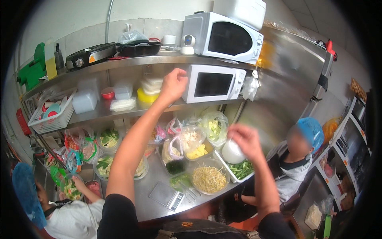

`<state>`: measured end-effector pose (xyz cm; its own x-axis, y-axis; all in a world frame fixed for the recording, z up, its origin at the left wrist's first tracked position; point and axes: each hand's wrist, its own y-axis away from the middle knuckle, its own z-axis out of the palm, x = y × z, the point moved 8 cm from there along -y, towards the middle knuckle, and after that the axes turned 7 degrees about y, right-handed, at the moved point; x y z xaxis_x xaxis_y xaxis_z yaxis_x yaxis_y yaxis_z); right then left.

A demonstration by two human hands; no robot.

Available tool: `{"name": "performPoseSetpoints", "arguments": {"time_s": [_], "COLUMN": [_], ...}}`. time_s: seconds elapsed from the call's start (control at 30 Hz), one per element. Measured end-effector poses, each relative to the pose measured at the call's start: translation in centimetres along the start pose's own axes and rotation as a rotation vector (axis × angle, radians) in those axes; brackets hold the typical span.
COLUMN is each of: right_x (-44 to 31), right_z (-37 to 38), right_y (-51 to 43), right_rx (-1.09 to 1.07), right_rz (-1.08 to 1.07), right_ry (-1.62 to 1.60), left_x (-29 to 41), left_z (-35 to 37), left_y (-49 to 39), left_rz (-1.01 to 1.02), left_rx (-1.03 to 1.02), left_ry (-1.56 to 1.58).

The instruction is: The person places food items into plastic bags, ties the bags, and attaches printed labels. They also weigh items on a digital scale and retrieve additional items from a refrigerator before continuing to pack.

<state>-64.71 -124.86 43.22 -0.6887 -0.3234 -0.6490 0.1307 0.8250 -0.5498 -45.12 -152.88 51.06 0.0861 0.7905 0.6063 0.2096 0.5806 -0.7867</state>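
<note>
My left hand (175,83) is raised in front of the shelf, by the left side of the lower microwave (213,83). Its fingers are curled, and nothing shows in them. Blurred, my right hand (246,142) hangs over a white round thing (232,152) and a tray of cut greens (240,170); whether it holds anything is unclear. Below, on the steel table (146,206), are a bowl of bean sprouts (209,179), a kitchen scale (165,192), scissors (192,194), a container of yellow pieces (197,151) and an open bag of pale chunks (191,137).
A person in a blue cap (310,134) is close on my right. Another person (71,221) at lower left handles a container of vegetables (71,189). Steel shelves (176,104) with plastic tubs (85,101) and an upper microwave (229,38) span the wall.
</note>
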Motion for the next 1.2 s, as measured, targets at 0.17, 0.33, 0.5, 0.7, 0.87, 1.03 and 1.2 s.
{"name": "performPoseSetpoints", "arguments": {"time_s": [0.17,0.33,0.5,0.7,0.87,1.03,1.2], "right_x": [-6.3,-11.2,-14.7,-13.4,-11.7,-11.1,-11.8], "right_z": [-6.9,-11.6,-14.9,-12.8,-8.7,-5.8,-3.5], "right_y": [-18.5,-34.3,-47.7,-60.3,-65.4,-66.6,-66.4], "right_rx": [0.254,0.466,0.581,0.253,-0.049,-0.212,-0.296], "right_rz": [-0.28,-0.537,-0.564,-0.441,-0.387,-0.205,-0.163], "right_ry": [0.281,0.535,0.612,0.746,0.984,1.177,1.426], "left_x": [0.7,3.2,3.7,0.5,-1.0,-1.2,-1.6], "left_z": [-3.8,-5.9,-3.5,-1.6,-1.1,-1.3,-1.3], "left_y": [-4.0,-7.0,-8.3,-11.3,-12.1,-12.4,-12.5], "left_rz": [0.007,0.284,0.639,0.643,0.627,0.649,0.642], "left_rx": [0.025,0.111,0.145,0.165,0.198,0.238,0.225], "left_ry": [-0.067,-0.281,-0.577,-0.606,-0.613,-0.58,-0.595]}}
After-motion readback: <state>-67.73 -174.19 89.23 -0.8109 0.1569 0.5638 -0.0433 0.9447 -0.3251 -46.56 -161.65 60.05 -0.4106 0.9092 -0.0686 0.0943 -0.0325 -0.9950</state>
